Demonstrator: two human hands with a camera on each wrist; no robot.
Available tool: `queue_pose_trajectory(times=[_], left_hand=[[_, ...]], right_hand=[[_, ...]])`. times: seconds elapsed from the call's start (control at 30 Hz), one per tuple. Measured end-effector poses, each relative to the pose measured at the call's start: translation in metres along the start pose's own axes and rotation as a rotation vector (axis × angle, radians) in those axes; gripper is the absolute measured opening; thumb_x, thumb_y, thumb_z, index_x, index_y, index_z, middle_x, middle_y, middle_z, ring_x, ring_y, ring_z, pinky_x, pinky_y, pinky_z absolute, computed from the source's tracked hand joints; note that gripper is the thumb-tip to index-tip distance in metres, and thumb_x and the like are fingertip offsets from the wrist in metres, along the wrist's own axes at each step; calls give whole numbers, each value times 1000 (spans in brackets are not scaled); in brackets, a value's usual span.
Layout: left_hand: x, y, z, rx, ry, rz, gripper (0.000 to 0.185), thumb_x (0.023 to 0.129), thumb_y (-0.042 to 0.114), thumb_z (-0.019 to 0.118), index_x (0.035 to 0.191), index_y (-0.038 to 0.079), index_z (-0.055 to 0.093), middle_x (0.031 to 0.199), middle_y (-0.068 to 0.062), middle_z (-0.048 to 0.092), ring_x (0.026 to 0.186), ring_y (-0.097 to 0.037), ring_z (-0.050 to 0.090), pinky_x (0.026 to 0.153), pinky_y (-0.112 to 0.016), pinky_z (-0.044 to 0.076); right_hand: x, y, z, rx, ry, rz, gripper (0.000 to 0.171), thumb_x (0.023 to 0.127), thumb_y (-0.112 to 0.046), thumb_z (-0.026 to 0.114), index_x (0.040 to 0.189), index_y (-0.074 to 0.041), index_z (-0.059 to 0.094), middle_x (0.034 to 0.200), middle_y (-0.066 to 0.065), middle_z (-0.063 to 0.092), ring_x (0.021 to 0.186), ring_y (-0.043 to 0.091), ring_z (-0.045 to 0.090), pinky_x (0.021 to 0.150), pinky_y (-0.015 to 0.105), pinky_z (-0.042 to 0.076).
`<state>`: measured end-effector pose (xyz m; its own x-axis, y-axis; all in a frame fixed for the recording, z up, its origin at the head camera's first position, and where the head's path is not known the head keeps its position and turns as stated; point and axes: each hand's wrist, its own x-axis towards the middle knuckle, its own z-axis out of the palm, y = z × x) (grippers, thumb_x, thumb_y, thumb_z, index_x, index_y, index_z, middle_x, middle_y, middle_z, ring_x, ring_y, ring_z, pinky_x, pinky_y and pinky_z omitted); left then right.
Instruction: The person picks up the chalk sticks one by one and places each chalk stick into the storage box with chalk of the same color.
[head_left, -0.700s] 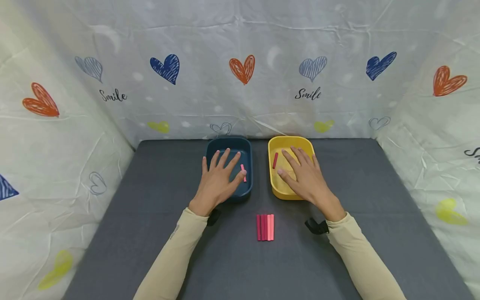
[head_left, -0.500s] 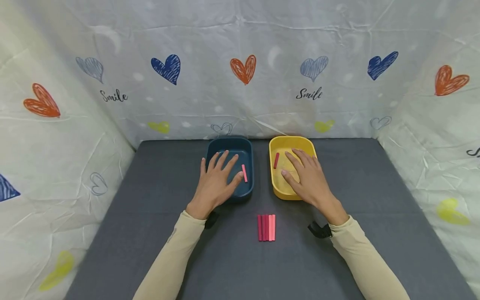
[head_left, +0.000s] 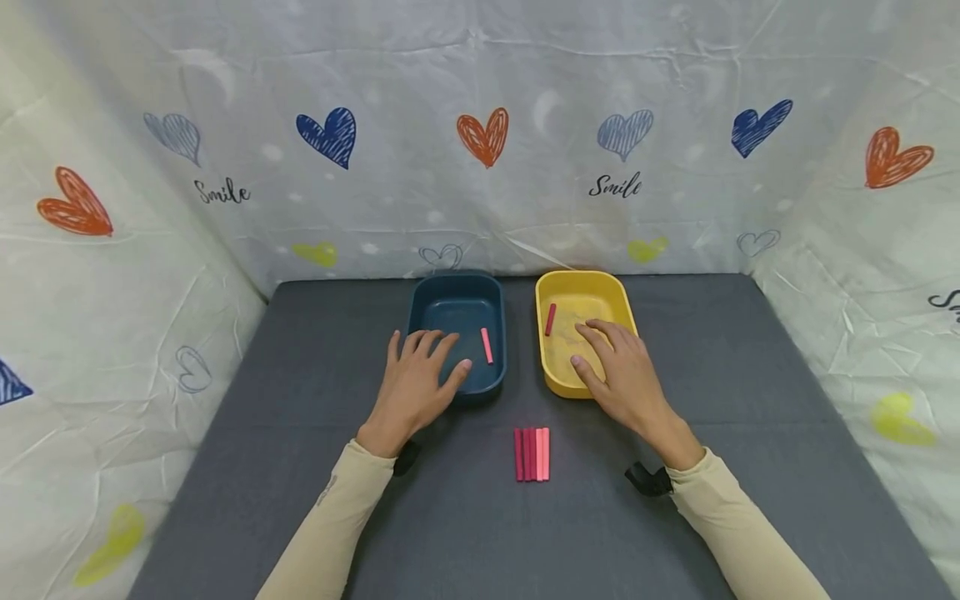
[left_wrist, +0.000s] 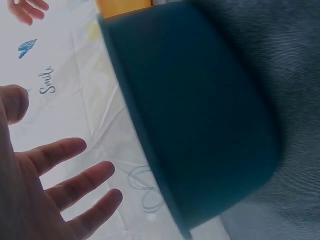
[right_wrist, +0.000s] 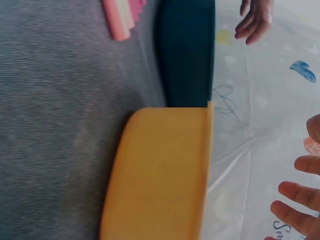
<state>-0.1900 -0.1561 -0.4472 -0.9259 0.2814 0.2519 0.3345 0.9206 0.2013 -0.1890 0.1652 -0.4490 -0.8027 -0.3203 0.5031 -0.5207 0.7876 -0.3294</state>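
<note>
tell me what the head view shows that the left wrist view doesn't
Only the head view shows the insides of both bins: a light pink stick lying in the dark blue plastic bin, a darker red stick in the yellow plastic bin, the row of pink and red sticks on the grey cloth table, and the right hand in full. Only the left wrist view shows the blue bin's outer wall close up. Both show the left hand, empty with relaxed fingers, both bins and the heart-printed backdrop.

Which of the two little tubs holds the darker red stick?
The yellow tub, under the right hand. Its stick is deep red, while the one in the dark blue tub is a paler pink.
</note>
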Motion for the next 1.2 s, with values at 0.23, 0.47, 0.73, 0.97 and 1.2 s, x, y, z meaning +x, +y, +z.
queue_pose_trajectory(times=[0.23,0.47,0.73,0.97,1.2], left_hand=[[-10,-5,7,11,-21,-3,54,99,52,46,138,16,54,138,-12,54,133,-34,41,118,-65,12],[-17,-10,15,35,-32,9,54,99,53,46,136,15,56,134,-12,57,131,-35,44,118,-65,13],[-28,-19,25,59,-48,27,50,101,51,44,131,15,61,128,-11,61,128,-34,47,117,-64,17],[-32,-22,31,66,-59,42,49,100,50,46,127,14,64,126,-12,62,127,-34,50,120,-62,15],[-34,-24,34,68,-51,58,49,100,50,46,124,12,65,123,-12,63,123,-32,53,119,-61,18]], right_hand=[[-17,0,3,2,14,-37,38,95,-31,63,127,-10,62,128,10,59,119,31,55,100,54,43],[-32,-4,3,56,5,-25,32,93,-26,66,120,-10,65,117,8,62,109,25,57,90,45,52],[-47,-21,10,289,-70,14,28,94,-23,66,118,-9,65,113,5,64,100,21,61,87,39,52],[-55,-30,18,282,-120,20,28,94,-26,66,119,-15,64,117,-1,63,109,15,59,94,40,50],[-61,-31,25,223,-211,35,45,89,-31,72,128,-12,61,122,1,61,115,17,58,99,43,49]])
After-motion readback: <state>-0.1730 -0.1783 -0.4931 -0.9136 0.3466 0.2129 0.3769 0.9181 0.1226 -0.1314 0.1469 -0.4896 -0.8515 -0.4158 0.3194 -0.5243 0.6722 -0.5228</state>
